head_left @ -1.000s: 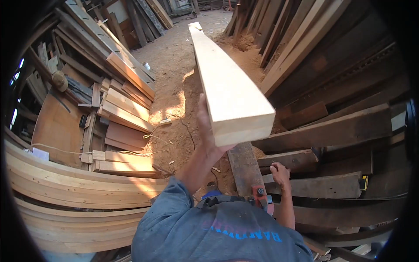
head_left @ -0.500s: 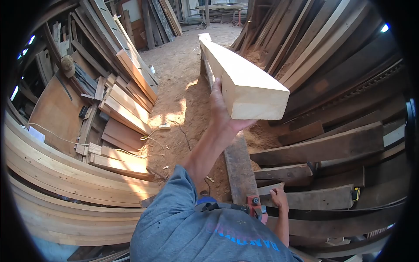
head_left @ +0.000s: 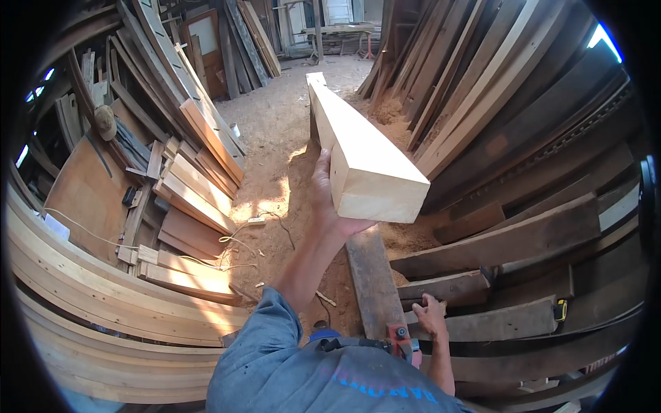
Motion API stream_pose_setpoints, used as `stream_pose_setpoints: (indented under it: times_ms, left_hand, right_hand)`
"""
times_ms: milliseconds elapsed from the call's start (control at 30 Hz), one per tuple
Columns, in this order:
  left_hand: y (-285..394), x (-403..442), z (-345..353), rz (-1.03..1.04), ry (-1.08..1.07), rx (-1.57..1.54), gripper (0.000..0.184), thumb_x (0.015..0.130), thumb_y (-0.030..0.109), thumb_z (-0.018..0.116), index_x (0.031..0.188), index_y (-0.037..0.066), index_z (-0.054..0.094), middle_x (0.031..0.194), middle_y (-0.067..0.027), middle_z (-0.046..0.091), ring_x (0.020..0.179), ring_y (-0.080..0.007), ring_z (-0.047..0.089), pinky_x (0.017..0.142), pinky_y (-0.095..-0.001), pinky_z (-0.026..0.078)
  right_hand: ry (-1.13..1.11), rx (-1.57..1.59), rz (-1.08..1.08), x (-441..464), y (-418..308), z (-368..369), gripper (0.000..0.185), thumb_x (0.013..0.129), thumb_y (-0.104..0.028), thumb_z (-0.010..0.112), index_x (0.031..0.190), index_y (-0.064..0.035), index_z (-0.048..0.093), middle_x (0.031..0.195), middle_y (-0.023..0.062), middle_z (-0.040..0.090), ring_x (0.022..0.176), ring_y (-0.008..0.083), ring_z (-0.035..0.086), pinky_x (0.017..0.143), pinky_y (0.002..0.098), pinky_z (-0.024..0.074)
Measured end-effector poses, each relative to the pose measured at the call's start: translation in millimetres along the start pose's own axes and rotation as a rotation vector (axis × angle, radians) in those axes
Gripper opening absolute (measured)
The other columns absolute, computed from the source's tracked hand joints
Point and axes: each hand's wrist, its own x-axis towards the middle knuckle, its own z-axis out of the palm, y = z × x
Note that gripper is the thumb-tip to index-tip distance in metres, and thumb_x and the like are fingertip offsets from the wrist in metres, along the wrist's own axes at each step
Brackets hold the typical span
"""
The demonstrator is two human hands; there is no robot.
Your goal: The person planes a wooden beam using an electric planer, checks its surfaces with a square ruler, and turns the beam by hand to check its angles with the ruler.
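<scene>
My left hand [head_left: 329, 196] is closed round the near end of a long, pale wooden beam [head_left: 375, 151], the thumb along its left face and the palm under its lower edge. The beam's square-cut end points at me, and its far end lies low in the distance. My right hand [head_left: 431, 315] is lower right, beside the stacked planks, its fingers loosely bent, apart and holding nothing that I can see. Near it, a red tool [head_left: 399, 333] with a dark knob is partly hidden by my shirt, at the near end of a narrow worn plank [head_left: 374, 275].
Dark planks [head_left: 502, 237] are stacked on the right, with a yellow-and-black tape measure [head_left: 561, 310] on one. Long pale boards [head_left: 124, 296] lie on the left. A cord [head_left: 231, 241] trails over the sawdust-covered floor [head_left: 275, 131]. Tall boards [head_left: 447, 76] lean at the back right.
The beam's near end, in my left hand, has moved down and left in view. My right hand has shifted slightly, and its fingers have spread. The camera view has tilted a little.
</scene>
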Motion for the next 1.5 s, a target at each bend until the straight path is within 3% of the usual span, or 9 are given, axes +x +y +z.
stream_pose_setpoints:
  times_ms: [100, 167, 233, 333, 467, 667, 733, 1000, 1500]
  left_hand:
    - [10.2, -3.3, -4.3, -0.069, 0.004, 0.019, 0.065, 0.101, 0.063, 0.034, 0.146, 0.019, 0.05, 0.135, -0.013, 0.061, 0.128, -0.0341, 0.058, 0.107, -0.0644, 0.043]
    - [14.2, -2.8, -5.6, -0.118, -0.006, 0.038, 0.064, 0.102, 0.062, 0.034, 0.144, 0.017, 0.051, 0.132, -0.0129, 0.063, 0.126, -0.0338, 0.06, 0.108, -0.0633, 0.043]
    - [15.9, -7.7, -12.1, -0.159, -0.055, 0.037, 0.064, 0.102, 0.062, 0.035, 0.142, 0.015, 0.052, 0.132, -0.0136, 0.063, 0.125, -0.0336, 0.061, 0.109, -0.0626, 0.043]
    - [21.3, -15.2, -23.0, -0.149, -0.102, 0.107, 0.064, 0.102, 0.06, 0.041, 0.142, 0.011, 0.051, 0.133, -0.016, 0.062, 0.123, -0.0341, 0.062, 0.11, -0.0633, 0.042]
    - [41.8, -30.3, -18.2, -0.125, -0.114, 0.192, 0.066, 0.102, 0.056, 0.049, 0.147, 0.009, 0.045, 0.138, -0.0186, 0.058, 0.128, -0.0334, 0.058, 0.114, -0.0603, 0.039]
    - [70.5, -58.3, -31.6, -0.053, -0.315, 0.341, 0.078, 0.099, 0.056, 0.058, 0.155, 0.008, 0.034, 0.146, -0.0159, 0.051, 0.135, -0.0305, 0.052, 0.118, -0.0515, 0.039]
    - [72.2, -56.6, -49.4, 0.071, -0.263, 0.545, 0.081, 0.098, 0.053, 0.061, 0.157, 0.007, 0.031, 0.148, -0.015, 0.05, 0.135, -0.0306, 0.052, 0.117, -0.0497, 0.041]
    - [106.2, -61.4, -88.3, 0.04, -0.398, 0.391, 0.075, 0.098, 0.044, 0.065, 0.155, 0.003, 0.037, 0.152, -0.0183, 0.048, 0.138, -0.0353, 0.05, 0.116, -0.0545, 0.042]
    - [112.9, -68.7, -93.8, 0.064, -0.422, 0.363, 0.074, 0.098, 0.041, 0.067, 0.155, 0.003, 0.037, 0.151, -0.0172, 0.049, 0.138, -0.033, 0.051, 0.114, -0.053, 0.045]
  right_hand:
    - [0.179, 0.285, -0.326, -12.7, -137.5, -45.4, 0.086, 0.088, -0.039, 0.078, 0.151, 0.0028, 0.038, 0.15, 0.0259, 0.043, 0.129, 0.038, 0.053, 0.105, 0.0462, 0.0463]
    - [0.441, 0.346, -0.877, -12.6, -210.3, -68.5, 0.096, 0.082, -0.047, 0.082, 0.153, -0.0005, 0.037, 0.152, 0.0232, 0.041, 0.134, 0.037, 0.049, 0.106, 0.0502, 0.0449]
    - [0.651, 0.167, -1.171, -18.0, -276.1, -89.9, 0.101, 0.077, -0.052, 0.085, 0.151, -0.0009, 0.04, 0.147, 0.0227, 0.046, 0.133, 0.0377, 0.05, 0.108, 0.0517, 0.0442]
    - [0.554, -0.177, -1.296, -3.1, -330.1, -97.8, 0.094, 0.078, -0.049, 0.085, 0.147, -0.0013, 0.044, 0.143, 0.0245, 0.05, 0.133, 0.0403, 0.051, 0.111, 0.0534, 0.0419]
    - [0.71, -0.016, -1.185, -4.9, -352.5, -59.8, 0.09, 0.074, -0.036, 0.09, 0.142, 0.0039, 0.047, 0.131, 0.0279, 0.061, 0.119, 0.042, 0.064, 0.101, 0.0501, 0.0523]
    - [0.871, 0.184, -1.103, -14.3, -394.8, -33.0, 0.092, 0.071, -0.035, 0.092, 0.141, 0.0064, 0.047, 0.12, 0.0263, 0.067, 0.1, 0.0361, 0.074, 0.084, 0.0404, 0.0606]
    - [0.849, 0.168, -1.097, -19.1, -405.9, -31.7, 0.089, 0.072, -0.035, 0.092, 0.138, 0.0065, 0.05, 0.122, 0.0254, 0.067, 0.102, 0.0365, 0.074, 0.087, 0.0412, 0.0604]
    - [0.889, 0.122, -1.176, -18.8, -429.2, -11.5, 0.092, 0.072, -0.044, 0.092, 0.136, 0.008, 0.052, 0.123, 0.0258, 0.067, 0.103, 0.0364, 0.074, 0.086, 0.0415, 0.0615]
    - [0.82, 0.161, -1.187, -23.6, -433.7, -3.3, 0.089, 0.072, -0.035, 0.093, 0.135, 0.0121, 0.051, 0.123, 0.0291, 0.067, 0.105, 0.0382, 0.073, 0.09, 0.0418, 0.0594]
